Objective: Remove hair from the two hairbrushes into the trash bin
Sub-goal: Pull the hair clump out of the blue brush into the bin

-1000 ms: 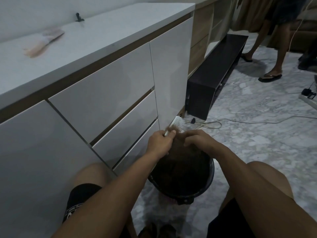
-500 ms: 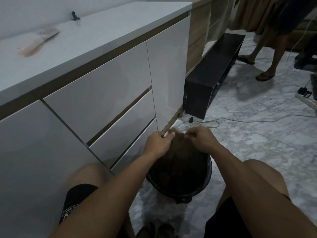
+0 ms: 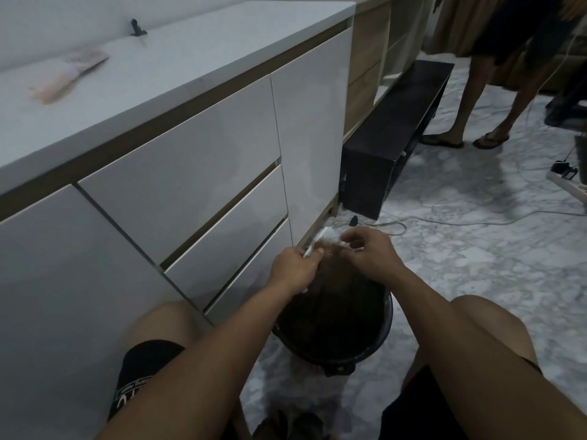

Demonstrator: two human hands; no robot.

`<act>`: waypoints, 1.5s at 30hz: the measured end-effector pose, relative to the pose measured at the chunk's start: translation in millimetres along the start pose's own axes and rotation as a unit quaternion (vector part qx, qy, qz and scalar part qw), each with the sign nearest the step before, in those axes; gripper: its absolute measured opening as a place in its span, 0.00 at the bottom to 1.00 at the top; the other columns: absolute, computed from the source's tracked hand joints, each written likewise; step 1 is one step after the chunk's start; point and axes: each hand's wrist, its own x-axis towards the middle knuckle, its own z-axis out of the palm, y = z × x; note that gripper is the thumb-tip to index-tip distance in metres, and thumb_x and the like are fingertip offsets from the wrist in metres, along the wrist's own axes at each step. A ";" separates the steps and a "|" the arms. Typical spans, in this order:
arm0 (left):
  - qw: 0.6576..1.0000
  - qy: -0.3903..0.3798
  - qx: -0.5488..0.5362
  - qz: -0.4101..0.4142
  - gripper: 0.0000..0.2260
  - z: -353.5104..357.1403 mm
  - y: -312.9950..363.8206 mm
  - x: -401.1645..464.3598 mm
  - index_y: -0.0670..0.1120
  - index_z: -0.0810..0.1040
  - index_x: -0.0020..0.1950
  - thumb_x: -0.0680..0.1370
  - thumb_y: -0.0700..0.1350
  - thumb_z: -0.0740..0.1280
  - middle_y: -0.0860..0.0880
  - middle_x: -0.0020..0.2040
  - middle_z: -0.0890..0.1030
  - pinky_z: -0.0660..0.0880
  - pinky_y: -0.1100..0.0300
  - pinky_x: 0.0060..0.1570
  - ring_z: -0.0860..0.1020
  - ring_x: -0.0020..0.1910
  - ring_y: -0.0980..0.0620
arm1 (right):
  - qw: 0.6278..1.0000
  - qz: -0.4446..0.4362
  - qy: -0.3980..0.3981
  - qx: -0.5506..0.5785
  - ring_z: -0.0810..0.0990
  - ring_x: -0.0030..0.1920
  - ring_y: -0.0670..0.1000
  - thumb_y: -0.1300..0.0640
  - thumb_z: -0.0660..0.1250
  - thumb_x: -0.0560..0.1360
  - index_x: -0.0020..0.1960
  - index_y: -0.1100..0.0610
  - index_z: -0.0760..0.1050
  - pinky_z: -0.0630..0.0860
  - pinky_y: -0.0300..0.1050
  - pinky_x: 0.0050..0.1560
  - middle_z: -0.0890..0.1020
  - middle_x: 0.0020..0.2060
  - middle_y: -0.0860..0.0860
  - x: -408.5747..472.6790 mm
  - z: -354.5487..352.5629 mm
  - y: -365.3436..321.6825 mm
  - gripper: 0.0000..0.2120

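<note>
Marble-patterned floor (image 3: 476, 281), grey and glossy, spreads under a person crouched with knees at five and seven o'clock. Between the knees, at six o'clock, sits the round black trash bin (image 3: 386, 331); its inside is too dark to tell what lies there. Just above its far rim the left hand (image 3: 293, 265) grips the handle of a white plastic hairbrush (image 3: 325, 235), fingers curled round it, bristle head pointing toward twelve o'clock. The right hand (image 3: 370, 252) meets the bristles, its fingers (image 3: 349, 246) bent and pinched at the brush head, apparently on strands of hair, though the hair itself is too fine to see. I judge this brush to be mid-cleaning, held over the bin.

Toward ten o'clock, on the smooth white table (image 3: 206, 58) above flat glossy drawer fronts, lies a blurred pale brush-like thing (image 3: 68, 77), likely the second hairbrush, which seems yet to be done. At one o'clock stands a low dark cabinet (image 3: 390, 147) with a cable beside it, and beyond it another person's legs (image 3: 470, 100) in sandals.
</note>
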 end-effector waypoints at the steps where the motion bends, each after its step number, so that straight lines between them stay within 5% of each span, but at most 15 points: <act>1: 1.000 0.001 0.001 -0.004 0.17 -0.2 0.3 -0.1 0.47 0.74 0.34 0.77 0.57 0.66 0.47 0.32 0.77 0.77 0.57 0.29 0.76 0.25 0.48 | 1.000 -0.010 -0.005 0.016 0.81 0.48 0.46 0.61 0.75 0.69 0.52 0.51 0.79 0.78 0.43 0.51 0.81 0.47 0.47 -2.0 1.0 -1.7 0.14; 7: 0.999 -0.018 0.030 -0.010 0.17 -2.1 6.6 -3.1 0.46 0.75 0.37 0.78 0.57 0.66 0.47 0.34 0.78 0.69 0.64 0.21 0.76 0.24 0.50 | 0.996 -0.067 0.012 -0.062 0.82 0.44 0.47 0.60 0.72 0.70 0.46 0.50 0.84 0.80 0.46 0.50 0.86 0.42 0.46 -2.0 5.7 -1.3 0.08; 16: 0.998 -0.038 0.021 -0.036 0.18 -5.8 -3.7 -1.0 0.43 0.76 0.38 0.77 0.57 0.66 0.46 0.31 0.78 0.66 0.66 0.20 0.74 0.20 0.50 | 0.980 0.060 0.146 -0.123 0.82 0.45 0.54 0.59 0.69 0.71 0.44 0.51 0.84 0.76 0.45 0.43 0.85 0.42 0.51 4.9 -11.7 7.0 0.06; 21: 0.998 -0.044 0.015 -0.042 0.19 -10.0 -8.8 -0.7 0.41 0.78 0.41 0.78 0.57 0.65 0.45 0.31 0.79 0.68 0.65 0.21 0.74 0.20 0.50 | 0.994 0.039 0.068 -0.074 0.82 0.48 0.52 0.61 0.71 0.72 0.47 0.54 0.85 0.79 0.48 0.52 0.85 0.45 0.52 3.9 -9.4 8.3 0.06; 27: 0.998 -0.049 0.033 -0.031 0.19 -8.4 -1.7 -1.6 0.41 0.78 0.40 0.78 0.57 0.65 0.45 0.30 0.79 0.67 0.65 0.20 0.74 0.19 0.50 | 0.999 -0.037 -0.020 0.005 0.80 0.49 0.44 0.60 0.76 0.66 0.61 0.45 0.78 0.80 0.44 0.50 0.79 0.53 0.48 -5.8 5.9 1.6 0.25; 31: 0.997 -0.062 0.035 -0.041 0.18 -3.9 1.7 -1.8 0.43 0.77 0.37 0.78 0.56 0.65 0.45 0.30 0.78 0.68 0.64 0.21 0.74 0.20 0.49 | 0.993 -0.100 0.003 -0.060 0.77 0.52 0.44 0.59 0.74 0.70 0.58 0.50 0.82 0.74 0.38 0.54 0.81 0.53 0.49 -5.3 9.4 -3.4 0.17; 39: 0.997 -0.068 0.006 -0.048 0.19 -12.0 -7.2 1.7 0.42 0.77 0.38 0.78 0.57 0.66 0.45 0.29 0.77 0.68 0.63 0.22 0.73 0.20 0.50 | 0.989 0.017 0.135 -0.056 0.83 0.50 0.54 0.66 0.70 0.72 0.47 0.59 0.86 0.77 0.49 0.59 0.87 0.46 0.55 2.1 -4.9 3.9 0.08; 45: 0.998 -0.057 0.007 -0.035 0.19 -21.3 -4.7 1.6 0.43 0.75 0.37 0.78 0.57 0.65 0.44 0.31 0.78 0.68 0.62 0.23 0.73 0.22 0.50 | 0.989 0.064 0.121 -0.050 0.82 0.50 0.53 0.65 0.69 0.73 0.47 0.56 0.86 0.78 0.48 0.57 0.86 0.47 0.53 3.0 -2.8 4.8 0.09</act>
